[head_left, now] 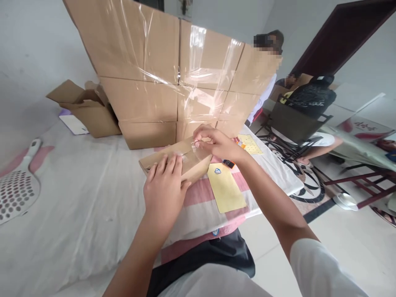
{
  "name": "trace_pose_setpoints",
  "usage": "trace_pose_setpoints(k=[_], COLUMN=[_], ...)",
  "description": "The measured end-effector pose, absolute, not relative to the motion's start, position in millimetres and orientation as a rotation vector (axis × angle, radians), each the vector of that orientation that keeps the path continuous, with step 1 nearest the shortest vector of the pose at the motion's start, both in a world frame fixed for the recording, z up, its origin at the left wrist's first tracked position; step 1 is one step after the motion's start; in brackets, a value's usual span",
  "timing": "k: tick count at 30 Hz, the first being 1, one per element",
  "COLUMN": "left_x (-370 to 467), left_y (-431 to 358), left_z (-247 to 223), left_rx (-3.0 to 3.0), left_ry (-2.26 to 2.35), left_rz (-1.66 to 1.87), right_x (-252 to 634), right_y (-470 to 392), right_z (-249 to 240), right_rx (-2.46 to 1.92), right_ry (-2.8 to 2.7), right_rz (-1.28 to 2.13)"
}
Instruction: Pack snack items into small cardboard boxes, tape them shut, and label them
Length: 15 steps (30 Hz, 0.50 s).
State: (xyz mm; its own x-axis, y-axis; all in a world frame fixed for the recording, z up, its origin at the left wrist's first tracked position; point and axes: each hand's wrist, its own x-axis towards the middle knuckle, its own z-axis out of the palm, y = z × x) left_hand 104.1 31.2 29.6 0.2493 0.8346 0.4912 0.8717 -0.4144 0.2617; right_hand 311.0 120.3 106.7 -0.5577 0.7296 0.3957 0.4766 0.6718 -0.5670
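Observation:
A small brown cardboard box [198, 169] lies closed on the cloth-covered table in front of me. My left hand [163, 185] lies with fingers stretched over the box's top, at its left part, pressing on it. Above the right end of the box, my right hand [215, 144] pinches a piece of clear tape [195, 145] between thumb and fingers. Part of the tape appears to run along the box's top; how far it sticks is hard to make out.
Stacked cartons wrapped in clear film [148, 99] rise behind the box. An open carton [93, 111] stands left, a perforated white paddle [18, 189] far left. Yellow paper [227, 187] and a small black-and-orange object [229, 163] lie right. People sit beyond, near a chair [289, 128].

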Motion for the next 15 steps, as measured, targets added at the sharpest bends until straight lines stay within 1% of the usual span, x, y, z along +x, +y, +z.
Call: trace_pose_setpoints(k=[5,10,15], left_x=[97,94,94], left_y=[29,29,30], left_z=[18,15,13], left_rx=[-2.432,-2.464,-2.497], left_ry=[-1.591,-1.581,-1.611], left_rz=[-0.966,-1.068,-1.163], right_x=[300,291,293], right_y=[131,136,133], right_z=[90,79,76], right_rx=[-1.068,-1.167,-1.256], right_ry=[-2.358,-2.479,-2.519], right_rz=[0.454,0.3,0.335])
